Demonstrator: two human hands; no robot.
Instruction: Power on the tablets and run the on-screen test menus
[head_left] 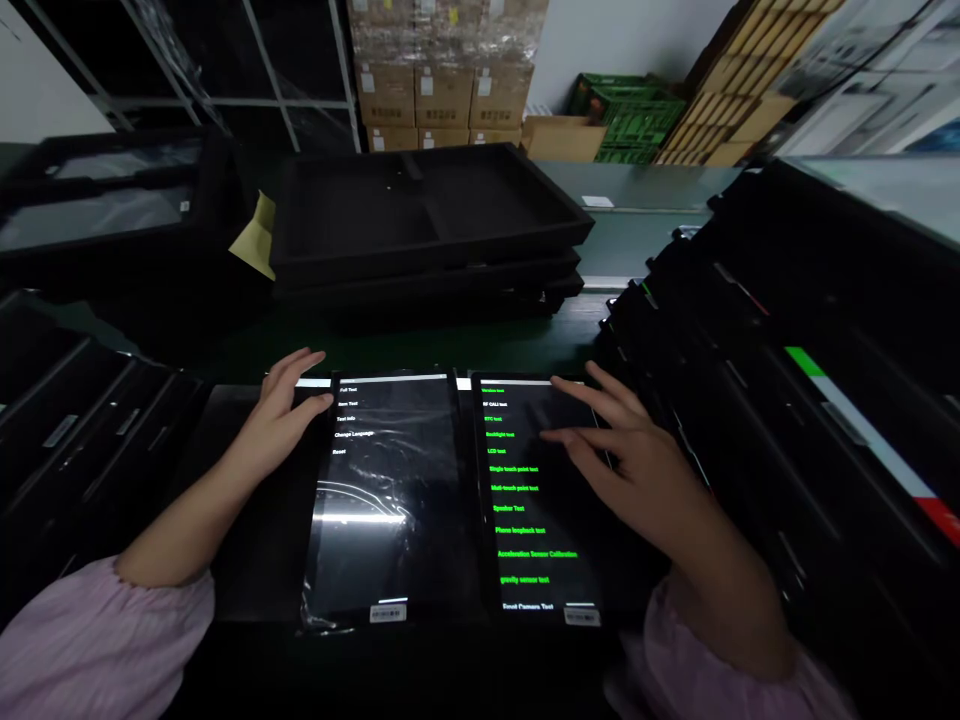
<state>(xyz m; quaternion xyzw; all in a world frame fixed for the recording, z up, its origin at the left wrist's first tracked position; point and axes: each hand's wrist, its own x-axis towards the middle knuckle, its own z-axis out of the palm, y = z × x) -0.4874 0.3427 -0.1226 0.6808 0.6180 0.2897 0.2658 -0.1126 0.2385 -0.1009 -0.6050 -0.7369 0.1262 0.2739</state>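
Two tablets lie side by side, screens lit. The left tablet, under a wrinkled clear film, shows a short white menu with Full Test at its top. On the right tablet runs a list of tests, mostly in green letters, with RF CALI test in white. My left hand is at the left tablet's upper left edge, fingers stretched, thumb by the rim. Over the upper right part of the right tablet is my right hand, fingers spread; whether a fingertip touches the glass I cannot tell. Both hands hold nothing.
Stacked black trays stand behind the tablets. Rows of black devices lean on the right, more on the left. A yellow paper sticks out beside the trays. Cartons and green crates are at the back.
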